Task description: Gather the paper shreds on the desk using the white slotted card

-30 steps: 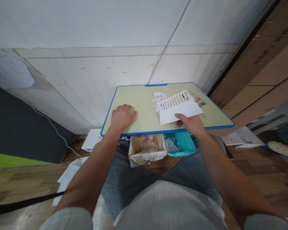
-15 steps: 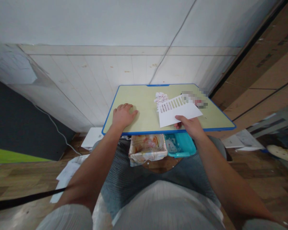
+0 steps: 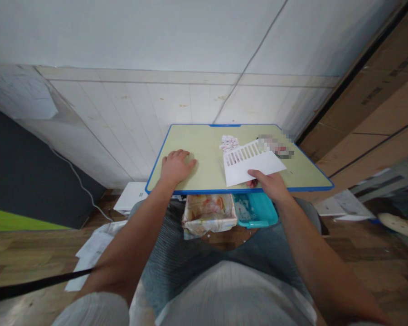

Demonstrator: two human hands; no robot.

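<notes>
My right hand (image 3: pixel 267 182) pinches the near edge of a white card (image 3: pixel 250 168) between thumb and fingers. A row of narrow slots is cut along the card's far half, and the table shows through them. My left hand (image 3: pixel 178 166) lies on the left part of the small table (image 3: pixel 200 140), fingers spread, holding nothing. Just behind the card sits a small heap of white paper pieces with pinkish marks (image 3: pixel 229 141), partly covered by it. At the card's far right corner lies an item that is pixelated (image 3: pixel 277 147), so its kind is hidden.
Below the table's near edge, a box with a patterned liner (image 3: pixel 209 222) stands beside a turquoise plastic basket (image 3: pixel 258 213). Behind the table rises a white panelled wall (image 3: pixel 170 99) with a cable (image 3: pixel 236 81). Large cardboard (image 3: pixel 370 122) stands on the right.
The whole view has shifted slightly, with the table a little lower in the picture. Both hands and the card keep nearly the same places on the table.
</notes>
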